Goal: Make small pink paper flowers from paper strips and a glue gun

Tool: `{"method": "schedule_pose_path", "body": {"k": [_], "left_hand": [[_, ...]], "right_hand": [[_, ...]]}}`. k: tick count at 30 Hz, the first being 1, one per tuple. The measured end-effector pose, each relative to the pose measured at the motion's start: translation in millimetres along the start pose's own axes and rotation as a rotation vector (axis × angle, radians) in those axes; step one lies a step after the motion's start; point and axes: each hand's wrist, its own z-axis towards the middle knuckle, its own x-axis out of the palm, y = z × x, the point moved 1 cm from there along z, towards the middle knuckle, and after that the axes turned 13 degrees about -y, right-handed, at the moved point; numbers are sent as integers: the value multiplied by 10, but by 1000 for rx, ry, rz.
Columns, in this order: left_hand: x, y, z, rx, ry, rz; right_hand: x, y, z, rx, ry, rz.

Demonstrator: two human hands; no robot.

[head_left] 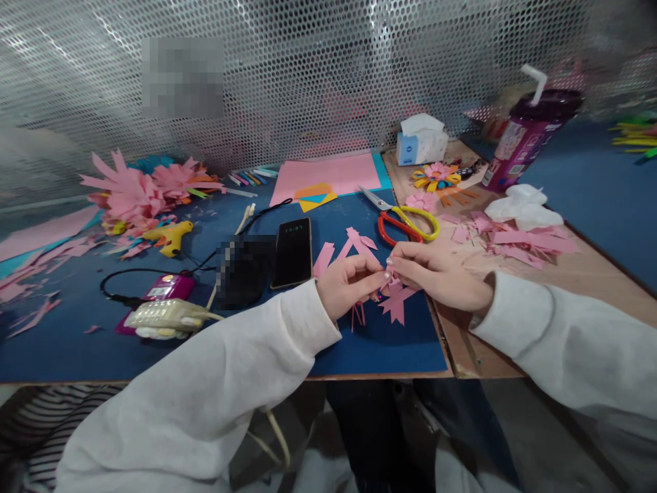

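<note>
I took the red-and-yellow-handled scissors (405, 220) as my marker, lying on the blue mat (76, 335) with their blades pointing away to the left. Just on the near side of them the two hands met, fingertips touching. The left hand (349, 284) was closed in a pinch on a pink paper cut-out (395, 301), and the right hand (436, 274) pinched the same piece from the other side. The cut-out's slit strips hung below the fingers, over the mat at the seam with the wooden board (590, 267). I could not make out whether the piece rested on the mat or was lifted clear of it. Both arms wore white sleeves. Left of the scissors lay a dark smartphone (293, 252) face up, near the left hand. Farther left again I saw a yellow glue gun (172, 236) beside a heap of pink paper flowers (133, 195). Beyond the scissors lay a flat pink sheet (331, 174), and to its right stood a tissue box (421, 140). Right of the scissors, pink paper scraps (513, 239) littered the board beside a crumpled white tissue (523, 205). Past those a purple cup (526, 137) with a white straw stood well apart from the hands. A perforated metal screen (308, 68) closed off the far side of the bench.
</note>
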Motion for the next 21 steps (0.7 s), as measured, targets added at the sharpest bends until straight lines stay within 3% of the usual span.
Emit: {"method": "schedule_pose_path", "body": {"k": [4,10,16,21], "left_hand": [[6,3,8,29,-23,-27],[15,23,26,7,-1,-59],[41,-4,18,-67,52,-61],[36,-10,12,-52,60,-47]], "right_hand": [[-3,-36,15,77,33,97],[3,-12,6,-16,20,-9],[15,-8,2,-25,18,25],[13,-26,-6,-24,-18,16]]}}
